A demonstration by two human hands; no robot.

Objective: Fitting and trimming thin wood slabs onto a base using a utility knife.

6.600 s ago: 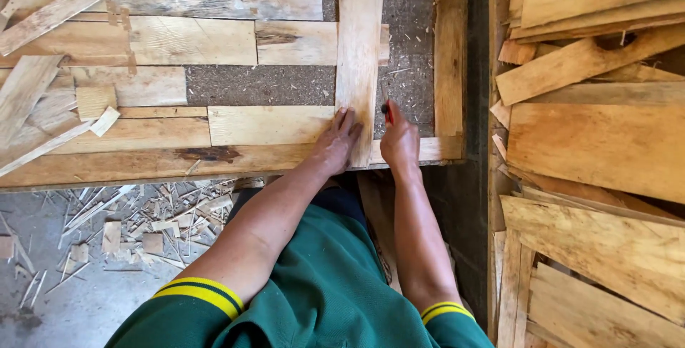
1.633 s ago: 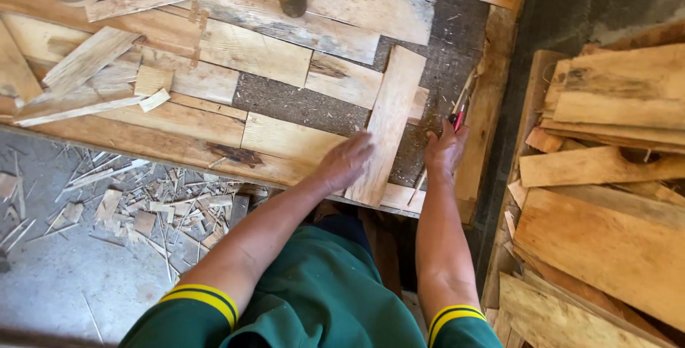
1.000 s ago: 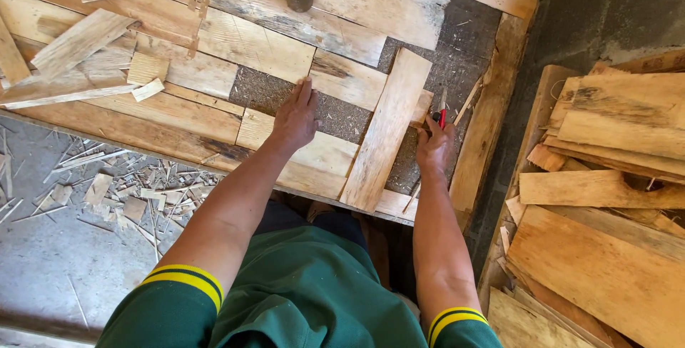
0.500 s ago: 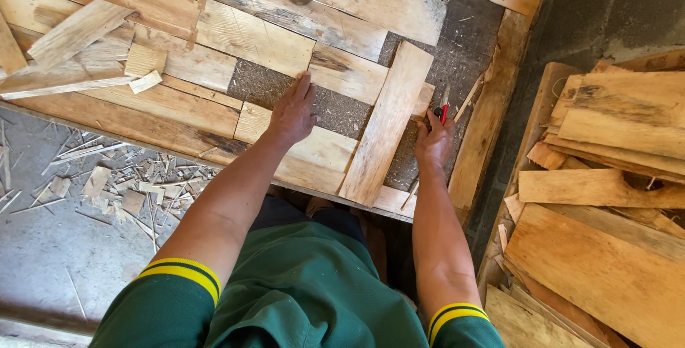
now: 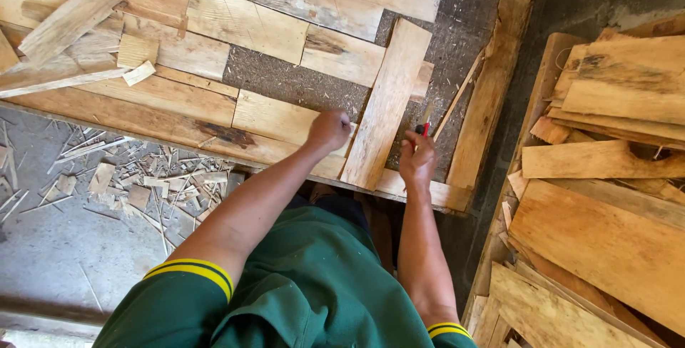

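Two bare hands work over a table (image 5: 492, 98) covered with flat wooden boards. A narrow plank (image 5: 389, 102) lies slantwise across them, its near end reaching the table's front edge. That near end sits between the two hands. The left hand (image 5: 330, 130) is curled into a loose fist just to the plank's left, its grip closed on nothing visible. The right hand (image 5: 417, 162), just to the plank's right, has its grip clamped on a red pencil (image 5: 425, 124). More planks (image 5: 614, 177) are stacked at the right.
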